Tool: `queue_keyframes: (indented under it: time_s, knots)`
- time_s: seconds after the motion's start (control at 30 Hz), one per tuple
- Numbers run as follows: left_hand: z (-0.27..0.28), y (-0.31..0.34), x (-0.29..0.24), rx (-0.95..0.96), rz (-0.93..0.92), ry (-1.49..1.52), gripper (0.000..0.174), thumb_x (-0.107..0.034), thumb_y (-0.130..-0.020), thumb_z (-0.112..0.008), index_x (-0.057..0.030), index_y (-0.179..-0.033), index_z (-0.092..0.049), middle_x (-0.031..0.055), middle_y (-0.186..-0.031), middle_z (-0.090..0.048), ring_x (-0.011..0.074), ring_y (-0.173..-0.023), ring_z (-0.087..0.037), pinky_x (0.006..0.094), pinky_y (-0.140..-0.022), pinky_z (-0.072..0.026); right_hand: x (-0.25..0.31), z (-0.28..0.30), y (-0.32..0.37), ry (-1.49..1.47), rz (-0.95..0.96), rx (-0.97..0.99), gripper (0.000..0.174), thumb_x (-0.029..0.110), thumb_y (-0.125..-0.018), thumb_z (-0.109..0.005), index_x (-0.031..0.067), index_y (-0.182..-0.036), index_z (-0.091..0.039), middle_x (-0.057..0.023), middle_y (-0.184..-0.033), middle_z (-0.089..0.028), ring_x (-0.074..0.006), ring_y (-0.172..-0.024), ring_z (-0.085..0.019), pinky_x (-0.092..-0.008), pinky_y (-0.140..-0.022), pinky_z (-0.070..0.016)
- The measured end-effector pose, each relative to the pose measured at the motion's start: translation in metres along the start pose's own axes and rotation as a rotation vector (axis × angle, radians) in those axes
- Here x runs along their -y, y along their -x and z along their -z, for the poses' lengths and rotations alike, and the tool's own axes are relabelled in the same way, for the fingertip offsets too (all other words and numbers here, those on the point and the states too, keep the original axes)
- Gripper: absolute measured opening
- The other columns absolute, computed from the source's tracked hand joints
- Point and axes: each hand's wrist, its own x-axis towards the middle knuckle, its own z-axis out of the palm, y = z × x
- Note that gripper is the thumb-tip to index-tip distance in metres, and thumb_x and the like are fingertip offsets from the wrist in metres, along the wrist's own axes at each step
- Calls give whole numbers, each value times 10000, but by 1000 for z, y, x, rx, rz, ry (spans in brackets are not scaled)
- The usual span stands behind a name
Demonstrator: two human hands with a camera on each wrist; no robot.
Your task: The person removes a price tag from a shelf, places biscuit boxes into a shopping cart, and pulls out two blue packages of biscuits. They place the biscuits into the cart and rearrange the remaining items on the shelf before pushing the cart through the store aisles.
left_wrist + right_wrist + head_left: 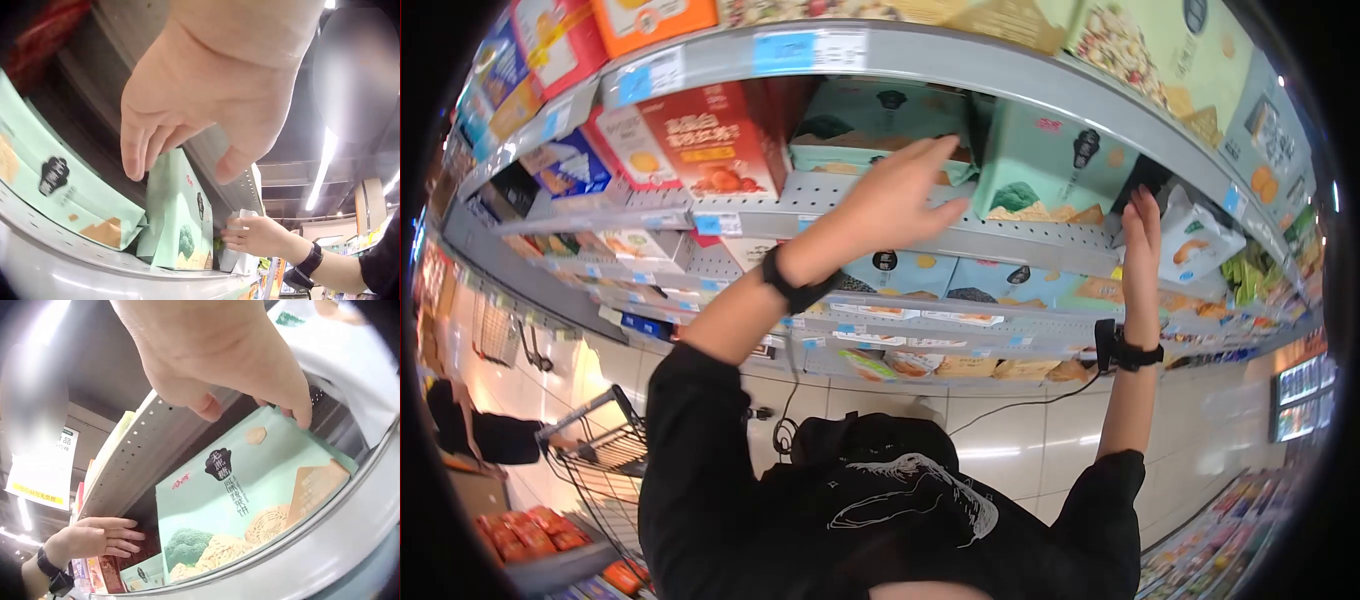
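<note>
A pale green biscuit packet (pixel 1055 165) with a black label and a broccoli picture stands upright on the shelf. My left hand (pixel 900 195) is at its left side, thumb apart from the extended fingers. In the left wrist view, the left fingers (pixel 134 153) hang over the packet's top left edge. At the packet's other side is my right hand (pixel 1141 235), fingers reaching up beside its right edge. The right wrist view has that hand (pixel 225 356) above the packet's top right corner, fingertips partly hidden behind it. Another green packet (pixel 880 120) leans back to the left.
Red boxes (pixel 710 140) stand farther left on this shelf, and a white bag (pixel 1195 240) is close by the right hand. A shelf edge (pixel 960 60) with price tags runs above. Blue packets (pixel 900 272) fill the shelf below. A shopping cart (pixel 605 440) is behind at left.
</note>
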Motion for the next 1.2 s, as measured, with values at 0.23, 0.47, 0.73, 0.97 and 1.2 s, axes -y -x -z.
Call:
queue_keyframes:
  time_s: [0.23,0.47,0.73,0.97,1.2]
  knots:
    - [-70,-48,9,-32,225,100,556,-228,-856,-634,82,-1294,-487,286,-878,-638,441,-915,-620,467,-811,-509,-54,-22,-96,-374,-284,-253,506,348,-984,-508,31,-1372,-442,-76,-1358,-497,-190,-1258,-447,-309,-1053,-336]
    - [-82,-49,13,-86,140,-35,202,-95,-770,-623,23,-934,-632,224,-730,-656,407,-756,-648,487,-716,-507,-41,-10,-72,-200,-437,-153,403,317,-961,-559,19,-1233,-570,-68,-1270,-543,-198,-1138,-517,-314,-973,-385]
    - [-86,-53,5,-145,122,-223,220,-82,-765,-600,3,-967,-621,202,-723,-660,386,-893,-625,525,-870,-393,-16,-27,-27,-196,-270,-320,309,238,-918,-589,9,-1124,-568,-99,-1168,-560,-212,-1086,-526,-328,-929,-407]
    - [-94,-49,6,-154,111,-225,195,-157,-821,-621,-7,-946,-616,174,-735,-662,362,-856,-622,519,-859,-372,-20,-33,-29,-256,-219,-323,345,240,-922,-578,9,-1175,-538,-93,-1201,-554,-210,-1119,-503,-336,-951,-395]
    - [-96,-41,6,-207,66,-196,188,-154,-829,-611,-4,-939,-591,185,-736,-648,371,-795,-603,512,-801,-381,-60,-15,-40,4,-129,-290,492,309,-910,-589,-43,-1246,-516,-158,-1282,-523,-253,-1148,-491,-356,-991,-364]
